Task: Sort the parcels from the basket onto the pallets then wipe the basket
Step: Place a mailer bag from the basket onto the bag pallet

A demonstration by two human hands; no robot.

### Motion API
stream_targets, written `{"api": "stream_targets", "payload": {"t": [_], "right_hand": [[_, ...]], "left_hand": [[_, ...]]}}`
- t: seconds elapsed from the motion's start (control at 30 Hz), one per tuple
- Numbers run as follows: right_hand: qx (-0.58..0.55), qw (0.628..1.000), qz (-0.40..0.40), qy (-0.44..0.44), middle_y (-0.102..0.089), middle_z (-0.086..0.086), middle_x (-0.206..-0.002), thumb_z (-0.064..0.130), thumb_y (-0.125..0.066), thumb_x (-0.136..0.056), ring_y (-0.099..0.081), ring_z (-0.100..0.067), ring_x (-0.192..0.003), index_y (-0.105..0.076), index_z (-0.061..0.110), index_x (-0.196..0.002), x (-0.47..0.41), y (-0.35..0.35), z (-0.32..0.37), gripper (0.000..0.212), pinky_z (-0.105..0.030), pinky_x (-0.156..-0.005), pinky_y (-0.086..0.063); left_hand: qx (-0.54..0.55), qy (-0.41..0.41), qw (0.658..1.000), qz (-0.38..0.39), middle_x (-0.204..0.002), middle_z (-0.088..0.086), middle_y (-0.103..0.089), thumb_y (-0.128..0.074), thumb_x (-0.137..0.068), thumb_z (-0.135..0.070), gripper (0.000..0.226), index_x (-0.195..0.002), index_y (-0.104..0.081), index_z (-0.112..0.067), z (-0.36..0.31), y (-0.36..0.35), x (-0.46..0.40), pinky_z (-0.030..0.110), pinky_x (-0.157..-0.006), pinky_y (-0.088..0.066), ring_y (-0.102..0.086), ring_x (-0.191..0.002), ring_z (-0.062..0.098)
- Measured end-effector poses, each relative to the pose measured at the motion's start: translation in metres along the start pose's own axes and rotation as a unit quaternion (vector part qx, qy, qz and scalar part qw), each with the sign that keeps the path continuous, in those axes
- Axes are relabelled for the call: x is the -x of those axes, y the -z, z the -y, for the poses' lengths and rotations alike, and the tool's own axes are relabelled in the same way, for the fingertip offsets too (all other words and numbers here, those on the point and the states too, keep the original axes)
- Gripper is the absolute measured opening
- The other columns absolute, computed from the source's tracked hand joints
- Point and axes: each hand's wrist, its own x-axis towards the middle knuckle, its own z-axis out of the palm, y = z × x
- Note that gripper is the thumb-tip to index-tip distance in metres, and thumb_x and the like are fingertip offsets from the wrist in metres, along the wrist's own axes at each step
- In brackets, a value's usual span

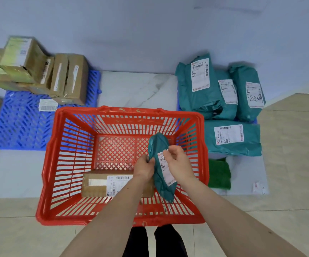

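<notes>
A red plastic basket [72, 164] stands on the floor in front of me. Over its right half I hold a teal poly-bag parcel [158, 145] with a white label, my left hand [145, 166] gripping its left edge and my right hand [177, 162] gripping its label side. One brown cardboard box [98, 182] lies on the basket floor near the front, partly hidden by my left forearm. At the back left, several brown boxes [68, 78] are stacked on a blue pallet [20, 123]. On the right, several teal bag parcels [231, 140] cover another blue pallet [178, 106], which is mostly hidden.
A green cloth [219, 173] lies on the floor just right of the basket. A small crumpled white label [258, 188] sits further right. A pale wall runs behind both pallets. My legs [155, 242] stand close to the basket's front rim.
</notes>
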Motion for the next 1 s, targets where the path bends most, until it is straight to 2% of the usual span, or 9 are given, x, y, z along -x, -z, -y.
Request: {"api": "stream_targets", "payload": {"t": [0.23, 0.37, 0.43, 0.53, 0.6, 0.67, 0.8, 0.87, 1.0], "right_hand": [[0.034, 0.995, 0.013, 0.091, -0.053, 0.011, -0.119, 0.024, -0.061, -0.097, -0.048, -0.005, -0.109, -0.048, 0.018, -0.132, 0.021, 0.020, 0.023, 0.037, -0.019, -0.091, -0.036], [0.049, 0.994, -0.010, 0.092, -0.052, -0.001, -0.138, 0.027, -0.067, -0.092, -0.047, -0.016, -0.127, -0.045, 0.014, -0.139, 0.031, 0.028, 0.032, 0.054, -0.036, -0.110, -0.039], [0.070, 0.995, -0.008, 0.076, -0.051, -0.003, -0.141, 0.033, -0.067, -0.091, -0.046, -0.020, -0.130, -0.045, 0.015, -0.141, 0.037, 0.033, 0.039, 0.057, -0.041, -0.111, -0.038], [0.076, 0.996, 0.024, 0.028, -0.057, 0.000, -0.130, 0.045, -0.066, -0.090, -0.055, -0.019, -0.116, -0.045, 0.016, -0.138, 0.047, 0.043, 0.053, 0.061, -0.037, -0.098, -0.046], [0.067, 0.996, 0.060, -0.011, -0.061, 0.005, -0.117, 0.055, -0.066, -0.086, -0.061, -0.015, -0.101, -0.051, 0.016, -0.129, 0.052, 0.052, 0.062, 0.060, -0.032, -0.085, -0.050], [0.055, 0.994, 0.086, -0.034, -0.070, 0.003, -0.110, 0.062, -0.068, -0.080, -0.069, -0.017, -0.094, -0.061, 0.016, -0.119, 0.054, 0.061, 0.067, 0.061, -0.034, -0.083, -0.056], [-0.064, 0.985, 0.144, -0.076, -0.078, -0.005, -0.095, 0.047, -0.075, -0.082, -0.075, -0.022, -0.085, -0.071, 0.009, -0.111, 0.058, 0.079, 0.082, 0.049, -0.032, -0.076, -0.059], [-0.118, 0.973, 0.173, -0.092, -0.078, -0.008, -0.097, 0.041, -0.077, -0.082, -0.075, -0.025, -0.091, -0.071, 0.007, -0.113, 0.063, 0.087, 0.090, 0.047, -0.035, -0.083, -0.058], [-0.189, 0.958, 0.199, -0.085, -0.076, -0.010, -0.107, 0.033, -0.082, -0.078, -0.073, -0.027, -0.100, -0.068, 0.011, -0.118, 0.069, 0.095, 0.098, 0.048, -0.043, -0.097, -0.054]], "left_hand": [[0.176, -0.042, 0.983, -0.019, -0.098, 0.024, -0.067, -0.053, -0.100, -0.020, 0.027, -0.077, -0.039, -0.014, -0.011, 0.029, 0.042, 0.056, -0.083, -0.056, -0.067, -0.096, 0.039], [0.270, -0.038, 0.962, -0.015, -0.097, 0.021, -0.065, -0.051, -0.101, -0.013, 0.031, -0.074, -0.034, -0.014, -0.016, 0.044, 0.069, 0.055, -0.077, -0.057, -0.066, -0.094, 0.039], [0.310, -0.019, 0.950, -0.001, -0.103, 0.019, -0.068, -0.050, -0.102, -0.014, 0.021, -0.083, -0.042, -0.010, -0.021, 0.052, 0.082, 0.051, -0.074, -0.059, -0.067, -0.089, 0.033], [0.350, 0.003, 0.937, 0.018, -0.109, 0.020, -0.070, -0.050, -0.102, -0.018, 0.016, -0.104, -0.054, -0.002, -0.029, 0.062, 0.097, 0.059, -0.087, -0.054, -0.066, -0.089, 0.032], [0.358, 0.006, 0.933, 0.022, -0.103, 0.016, -0.071, -0.047, -0.103, -0.019, 0.022, -0.113, -0.056, -0.001, -0.034, 0.067, 0.107, 0.056, -0.087, -0.054, -0.065, -0.085, 0.029], [0.364, 0.007, 0.931, 0.023, -0.100, 0.013, -0.071, -0.045, -0.104, -0.020, 0.026, -0.117, -0.057, -0.001, -0.040, 0.069, 0.115, 0.052, -0.083, -0.055, -0.065, -0.083, 0.028], [0.368, 0.002, 0.930, 0.019, -0.107, 0.012, -0.072, -0.045, -0.104, -0.025, 0.032, -0.123, -0.055, -0.002, -0.052, 0.073, 0.129, 0.034, -0.057, -0.057, -0.068, -0.083, 0.024], [0.372, -0.011, 0.928, 0.024, -0.107, 0.010, -0.073, -0.044, -0.104, -0.026, 0.034, -0.126, -0.054, -0.002, -0.061, 0.074, 0.137, 0.028, -0.053, -0.054, -0.068, -0.082, 0.020], [0.404, -0.063, 0.911, 0.048, -0.114, 0.017, -0.070, -0.044, -0.105, -0.025, 0.036, -0.123, -0.052, 0.005, -0.076, 0.080, 0.147, 0.028, -0.058, -0.057, -0.070, -0.082, 0.021]]}}
